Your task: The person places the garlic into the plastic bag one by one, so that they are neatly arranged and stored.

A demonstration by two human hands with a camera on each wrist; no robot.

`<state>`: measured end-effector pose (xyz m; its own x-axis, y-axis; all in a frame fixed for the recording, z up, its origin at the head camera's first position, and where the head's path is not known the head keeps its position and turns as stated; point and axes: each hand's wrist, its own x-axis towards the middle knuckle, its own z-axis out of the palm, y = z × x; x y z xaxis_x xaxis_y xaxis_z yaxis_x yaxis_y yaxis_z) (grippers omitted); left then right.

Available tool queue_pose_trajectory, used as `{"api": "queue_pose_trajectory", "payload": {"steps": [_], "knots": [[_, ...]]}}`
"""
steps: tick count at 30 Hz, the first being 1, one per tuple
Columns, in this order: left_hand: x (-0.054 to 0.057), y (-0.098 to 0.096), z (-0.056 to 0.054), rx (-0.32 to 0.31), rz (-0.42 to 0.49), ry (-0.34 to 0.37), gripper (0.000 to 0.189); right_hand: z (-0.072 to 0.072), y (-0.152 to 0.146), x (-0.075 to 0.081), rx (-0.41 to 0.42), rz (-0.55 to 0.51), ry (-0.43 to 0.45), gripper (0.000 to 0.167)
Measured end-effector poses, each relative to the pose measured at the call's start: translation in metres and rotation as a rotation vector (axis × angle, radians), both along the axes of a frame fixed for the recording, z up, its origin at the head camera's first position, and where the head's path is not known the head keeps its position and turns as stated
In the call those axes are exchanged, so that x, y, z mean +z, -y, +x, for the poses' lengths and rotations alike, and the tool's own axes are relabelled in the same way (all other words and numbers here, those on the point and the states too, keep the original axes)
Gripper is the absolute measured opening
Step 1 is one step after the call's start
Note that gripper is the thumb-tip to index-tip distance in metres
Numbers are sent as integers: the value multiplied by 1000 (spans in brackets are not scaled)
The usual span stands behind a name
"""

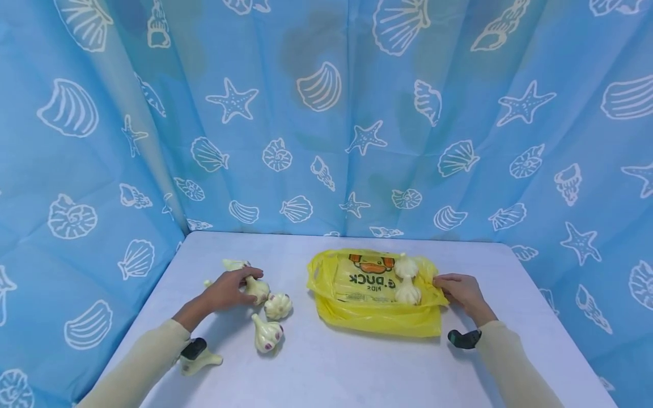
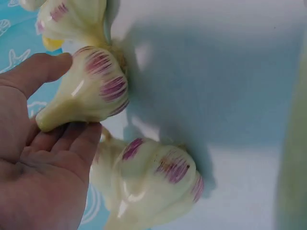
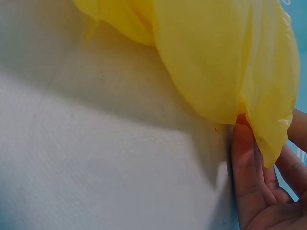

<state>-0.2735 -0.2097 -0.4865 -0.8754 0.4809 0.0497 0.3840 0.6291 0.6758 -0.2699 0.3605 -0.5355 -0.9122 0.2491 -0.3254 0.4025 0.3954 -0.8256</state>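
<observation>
My left hand (image 1: 228,290) holds a garlic bulb (image 1: 258,290) between thumb and fingers at the table's left. In the left wrist view the bulb (image 2: 98,84) shows purple streaks, its stem pointing toward the palm. Beside it lie another garlic bulb (image 1: 278,306) and, nearer me, a third garlic bulb (image 1: 267,334). My right hand (image 1: 464,293) pinches the right edge of a yellow plastic bag (image 1: 377,322) printed with a duck face. In the right wrist view, yellow plastic (image 3: 206,62) runs in between the thumb and fingers. Two white garlic bulbs (image 1: 407,292) sit at the bag's right part.
Behind the left hand lies a garlic bulb (image 1: 236,264), partly covered. One more garlic bulb (image 1: 200,361) lies under the left wrist, near the strapped-on camera (image 1: 194,348). A blue shell-print curtain (image 1: 285,141) hangs around the white table (image 1: 357,368).
</observation>
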Motion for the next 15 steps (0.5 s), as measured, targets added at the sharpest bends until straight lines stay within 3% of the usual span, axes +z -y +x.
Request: {"api": "queue_pose_trajectory", "payload": {"steps": [5,9,15], "knots": [[1,-5,-1,28,-27,19,67,-1,1,0,9,5,-2,55],[2,-10,-2,65,-73,11,58,-1,1,1,14,6,-8,55],[-3,-14,-3,95,-116,4,52,1,1,1,11,27,-4,57]]}}
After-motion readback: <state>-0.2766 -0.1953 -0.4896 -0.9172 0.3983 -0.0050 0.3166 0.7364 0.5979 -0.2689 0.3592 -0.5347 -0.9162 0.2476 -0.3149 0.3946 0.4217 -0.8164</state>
